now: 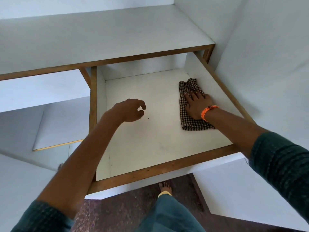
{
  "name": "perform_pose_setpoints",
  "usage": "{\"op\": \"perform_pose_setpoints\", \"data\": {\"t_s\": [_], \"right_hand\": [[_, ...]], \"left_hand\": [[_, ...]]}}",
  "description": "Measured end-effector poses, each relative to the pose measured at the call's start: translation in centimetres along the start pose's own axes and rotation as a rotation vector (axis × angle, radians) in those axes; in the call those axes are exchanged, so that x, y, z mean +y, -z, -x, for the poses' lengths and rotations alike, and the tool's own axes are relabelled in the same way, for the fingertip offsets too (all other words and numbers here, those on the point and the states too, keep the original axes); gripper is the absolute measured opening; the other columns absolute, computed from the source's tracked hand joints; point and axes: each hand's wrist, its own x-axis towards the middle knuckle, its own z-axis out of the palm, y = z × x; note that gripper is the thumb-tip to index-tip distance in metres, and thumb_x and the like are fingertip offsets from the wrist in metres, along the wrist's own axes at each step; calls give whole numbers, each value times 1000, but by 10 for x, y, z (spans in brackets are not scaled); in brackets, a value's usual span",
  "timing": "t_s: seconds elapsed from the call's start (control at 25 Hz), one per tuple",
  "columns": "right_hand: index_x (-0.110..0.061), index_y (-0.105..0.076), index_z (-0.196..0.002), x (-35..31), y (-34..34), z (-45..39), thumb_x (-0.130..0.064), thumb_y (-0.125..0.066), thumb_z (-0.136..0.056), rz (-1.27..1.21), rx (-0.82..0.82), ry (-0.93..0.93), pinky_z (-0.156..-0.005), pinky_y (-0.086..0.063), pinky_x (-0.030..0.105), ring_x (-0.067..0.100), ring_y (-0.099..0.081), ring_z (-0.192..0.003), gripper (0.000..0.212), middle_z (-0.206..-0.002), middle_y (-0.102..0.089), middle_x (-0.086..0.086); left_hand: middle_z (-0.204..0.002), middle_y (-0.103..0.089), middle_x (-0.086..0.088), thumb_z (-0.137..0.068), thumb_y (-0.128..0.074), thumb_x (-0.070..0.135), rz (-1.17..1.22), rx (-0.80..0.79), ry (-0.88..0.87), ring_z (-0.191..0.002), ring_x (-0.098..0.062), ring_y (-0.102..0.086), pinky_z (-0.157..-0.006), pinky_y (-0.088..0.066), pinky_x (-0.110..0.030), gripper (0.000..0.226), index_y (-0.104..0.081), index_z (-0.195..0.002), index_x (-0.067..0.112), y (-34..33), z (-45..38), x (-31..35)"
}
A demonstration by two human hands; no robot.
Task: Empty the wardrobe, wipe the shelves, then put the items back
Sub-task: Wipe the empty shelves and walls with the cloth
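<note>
A white shelf (150,141) with a brown wooden front edge fills the middle of the head view, and nothing but a cloth lies on it. The dark checked cloth (189,87) lies folded at the shelf's right side. My right hand (197,104) presses flat on the cloth, fingers straight and pointing toward the back. My left hand (132,110) hovers above the shelf's middle with loosely curled fingers, holding nothing. A small dark speck (148,118) sits on the shelf just right of that hand.
A higher white shelf (107,39) juts out above the back. Smaller white shelves (58,131) lie in the compartment to the left, past a wooden divider (93,101). A white wall (267,64) closes the right side. Below are a dark speckled floor (117,213) and a foot (164,186).
</note>
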Motion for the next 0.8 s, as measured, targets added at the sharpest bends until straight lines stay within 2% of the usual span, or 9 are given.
{"op": "perform_pose_setpoints", "data": {"t_s": [0.16, 0.24, 0.32, 0.4, 0.48, 0.56, 0.6, 0.68, 0.8], "right_hand": [[-3, -28, -145, -79, 20, 3, -39, -45, -93, -42, -147, -121, -102, -34, 51, 38, -28, -131, 66, -147, -26, 19], [-3, -37, -140, -122, 34, 19, -37, -46, -95, 7, -178, 87, -104, -34, 50, 41, -32, -129, 57, -146, -29, 20], [-4, -31, -145, -175, 54, 61, -33, -44, -98, 83, -192, 385, -110, -30, 48, 39, -26, -135, 57, -149, -26, 16], [-4, -18, -150, -218, 63, 102, -32, -53, -95, 51, -170, 670, -109, -35, 42, 34, -28, -138, 71, -153, -24, 16], [-3, -14, -151, -233, 58, 112, -35, -62, -90, 110, -207, 793, -95, -46, 30, 30, -40, -132, 84, -153, -27, 17], [-6, -17, -152, -218, 59, 113, -30, -68, -87, 128, -318, 732, -65, -56, 22, 31, -53, -120, 86, -151, -33, 16], [-10, -15, -153, -201, 62, 113, -26, -70, -86, 97, -380, 666, -61, -57, 24, 32, -57, -116, 88, -151, -33, 16], [-14, -10, -153, -159, 63, 110, -25, -69, -86, 145, -373, 545, -76, -54, 29, 33, -53, -121, 90, -152, -32, 15], [-9, -21, -150, -69, 64, 86, -30, -71, -84, 178, -341, 255, -86, -48, 35, 31, -50, -125, 86, -145, -43, 14]], "left_hand": [[-128, -57, -4, -96, -48, 20, 96, 65, -22, -115, -22, -52, -98, -43, -41, 27, -58, -121, 20, 2, 19, -22], [-122, -60, -5, -95, -50, 13, 213, 222, -80, -109, -22, -56, -93, -47, -39, 25, -61, -117, 18, -2, 32, -30], [-118, -64, -5, -92, -51, 8, 267, 387, -126, -105, -21, -59, -89, -50, -39, 26, -63, -113, 17, -5, 40, -36], [-115, -65, -5, -89, -51, 6, 288, 452, -130, -104, -20, -60, -88, -51, -41, 27, -64, -111, 17, -6, 43, -39], [-115, -65, -4, -87, -50, 7, 289, 448, -129, -103, -19, -60, -89, -51, -43, 28, -64, -109, 18, -6, 45, -41], [-111, -66, -2, -86, -48, 11, 273, 430, -138, -100, -18, -60, -86, -52, -46, 27, -64, -106, 20, -6, 46, -42], [-110, -66, -2, -87, -48, 12, 263, 421, -132, -99, -18, -60, -85, -52, -46, 26, -64, -105, 21, -6, 47, -42], [-110, -65, -1, -89, -49, 13, 234, 398, -96, -99, -17, -59, -85, -51, -43, 24, -65, -104, 22, -8, 47, -41], [-115, -63, -1, -92, -50, 9, 225, 348, -79, -105, -18, -57, -87, -48, -35, 23, -66, -105, 19, -12, 44, -36]]}}
